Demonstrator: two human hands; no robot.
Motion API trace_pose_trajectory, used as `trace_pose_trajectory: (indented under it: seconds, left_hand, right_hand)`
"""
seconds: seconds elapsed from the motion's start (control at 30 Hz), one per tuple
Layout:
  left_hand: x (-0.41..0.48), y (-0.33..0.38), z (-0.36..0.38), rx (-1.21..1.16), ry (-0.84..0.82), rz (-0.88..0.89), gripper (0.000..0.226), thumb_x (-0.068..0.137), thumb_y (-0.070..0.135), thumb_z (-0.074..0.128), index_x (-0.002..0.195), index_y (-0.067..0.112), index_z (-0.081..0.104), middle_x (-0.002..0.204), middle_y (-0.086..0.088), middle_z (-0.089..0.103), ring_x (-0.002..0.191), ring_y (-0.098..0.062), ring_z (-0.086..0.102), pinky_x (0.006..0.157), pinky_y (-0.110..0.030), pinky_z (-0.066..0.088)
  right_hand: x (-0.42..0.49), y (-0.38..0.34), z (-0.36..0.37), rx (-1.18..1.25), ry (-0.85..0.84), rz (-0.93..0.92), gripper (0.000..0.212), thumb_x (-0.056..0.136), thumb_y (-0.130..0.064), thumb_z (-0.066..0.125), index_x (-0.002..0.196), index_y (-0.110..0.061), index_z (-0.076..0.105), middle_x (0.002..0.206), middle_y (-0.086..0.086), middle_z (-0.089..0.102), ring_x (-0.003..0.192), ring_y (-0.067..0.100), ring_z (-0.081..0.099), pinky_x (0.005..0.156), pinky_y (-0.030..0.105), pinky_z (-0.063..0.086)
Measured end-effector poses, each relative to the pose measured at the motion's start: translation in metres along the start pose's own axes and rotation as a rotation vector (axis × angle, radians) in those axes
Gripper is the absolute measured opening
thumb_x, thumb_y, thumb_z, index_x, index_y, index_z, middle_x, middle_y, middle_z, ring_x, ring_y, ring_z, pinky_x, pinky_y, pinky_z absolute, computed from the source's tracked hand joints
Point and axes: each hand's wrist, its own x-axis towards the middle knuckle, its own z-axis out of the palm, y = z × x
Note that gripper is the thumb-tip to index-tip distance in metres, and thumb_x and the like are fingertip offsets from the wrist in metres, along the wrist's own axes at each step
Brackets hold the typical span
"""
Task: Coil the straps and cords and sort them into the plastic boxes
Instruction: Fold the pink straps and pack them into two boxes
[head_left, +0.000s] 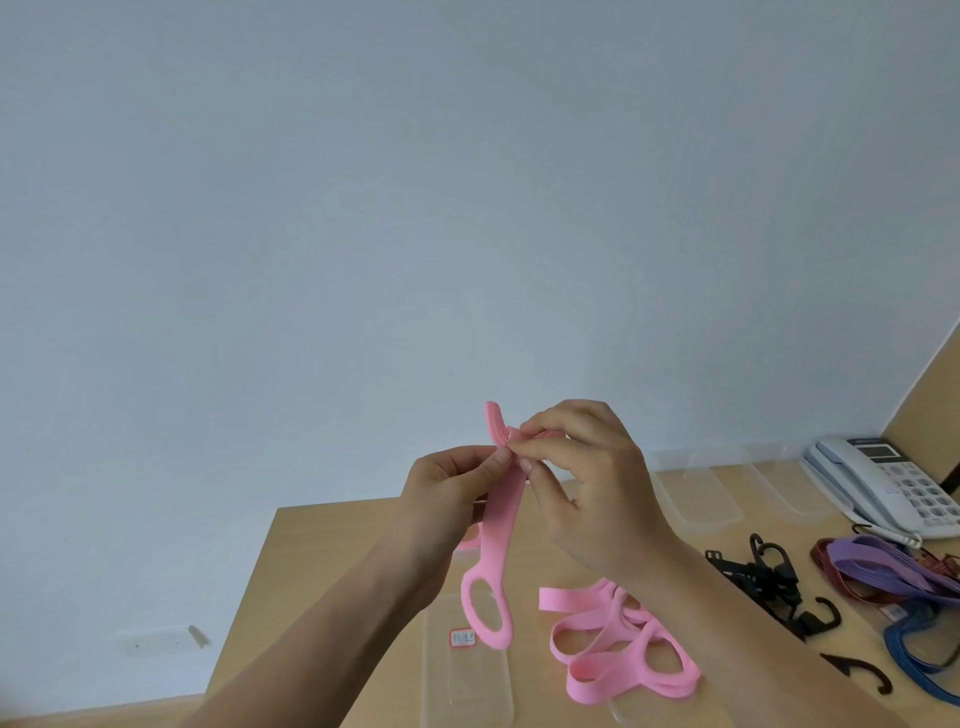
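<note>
Left hand (451, 496) and right hand (597, 480) pinched a pink strap (497, 535) by its ribbed upper end above the table (322, 571); its loop hung over a clear box (467, 691) whose red-edged label (462, 637) was too blurred to read

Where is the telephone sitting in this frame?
In the head view the telephone sits at the far right of the table, behind the purple cords and right of a clear plastic box.
</note>
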Motion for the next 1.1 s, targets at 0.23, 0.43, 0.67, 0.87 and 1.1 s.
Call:
trace_pose_trajectory:
  seconds: [0.23,0.43,0.67,0.87,1.1]
  left_hand:
    - [0.001,0.002,-0.008,0.06,0.034,0.009,0.022,0.103,0.014,0.06,0.104,0.007,0.08,0.109,-0.027,0.074,0.098,-0.045,0.067,0.104,-0.065,0.047]
    - [-0.002,-0.002,-0.011,0.086,-0.014,-0.046,0.022,0.102,0.021,0.062,0.103,0.011,0.081,0.106,-0.023,0.076,0.094,-0.041,0.07,0.101,-0.058,0.052]
    - [-0.004,-0.005,-0.016,0.078,-0.133,-0.127,0.039,0.089,0.041,0.065,0.102,0.008,0.08,0.104,-0.017,0.078,0.087,-0.03,0.074,0.089,-0.045,0.059]
    - [-0.003,-0.006,-0.011,-0.051,-0.104,-0.162,0.053,0.086,0.063,0.064,0.107,0.017,0.081,0.112,-0.022,0.076,0.096,-0.032,0.074,0.101,-0.054,0.054]
    - [-0.004,-0.006,-0.012,-0.106,-0.109,-0.188,0.047,0.084,0.05,0.068,0.109,0.013,0.081,0.113,-0.02,0.076,0.095,-0.029,0.072,0.1,-0.049,0.055]
  right_hand:
    - [0.012,0.004,-0.005,0.072,-0.265,0.203,0.018,0.085,-0.009,0.07,0.102,-0.016,0.072,0.102,-0.007,0.067,0.101,0.013,0.054,0.088,0.021,0.04]
    - [0.011,0.001,-0.007,0.137,-0.286,0.29,0.015,0.084,-0.008,0.071,0.091,-0.021,0.072,0.084,-0.01,0.069,0.081,0.009,0.059,0.076,0.018,0.045]
    - [0.0,0.001,-0.003,0.035,-0.168,0.254,0.006,0.084,-0.012,0.076,0.087,-0.017,0.075,0.08,-0.006,0.068,0.077,0.02,0.058,0.071,0.038,0.049]
    - [-0.01,-0.001,0.006,-0.06,-0.048,0.154,0.024,0.072,0.003,0.08,0.088,-0.014,0.076,0.085,-0.001,0.065,0.079,0.024,0.06,0.067,0.035,0.051]
    - [-0.019,-0.002,0.01,-0.092,-0.068,0.118,0.015,0.075,-0.002,0.08,0.08,-0.015,0.073,0.088,-0.002,0.063,0.079,0.02,0.06,0.064,0.033,0.051]
